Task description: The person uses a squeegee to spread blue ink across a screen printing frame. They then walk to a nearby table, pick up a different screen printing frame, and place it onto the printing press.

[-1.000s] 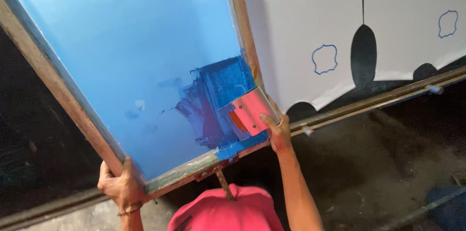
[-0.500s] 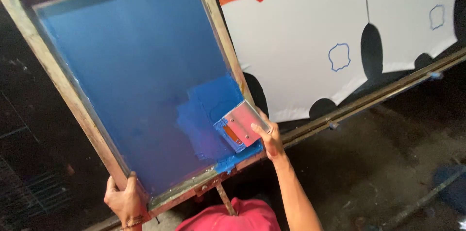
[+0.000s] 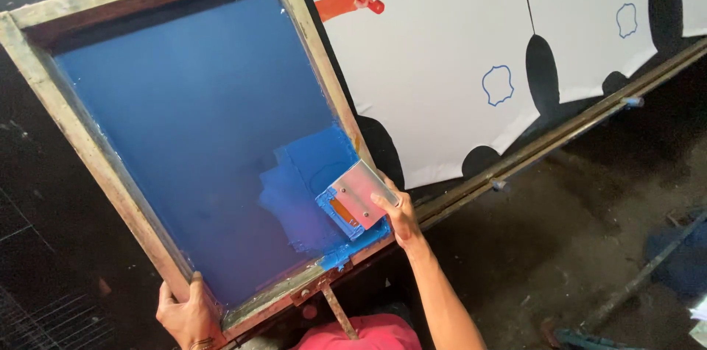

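White printed sheets (image 3: pixel 442 63) fill the upper right of the frame, marked with small blue outlines and black rounded shapes, and a metal rail (image 3: pixel 560 140) runs below them over a dark floor. We see a wooden printing frame (image 3: pixel 96 158) with blue mesh tilted across the left and centre. Our left hand (image 3: pixel 188 313), at the bottom left, is closed around the frame's lower corner. Our right hand (image 3: pixel 398 214), lower centre, grips the frame's lower right corner — its thumb presses on a small metal squeegee (image 3: pixel 357 199) that lies just left of the hand, in the smeared blue ink (image 3: pixel 302 195).
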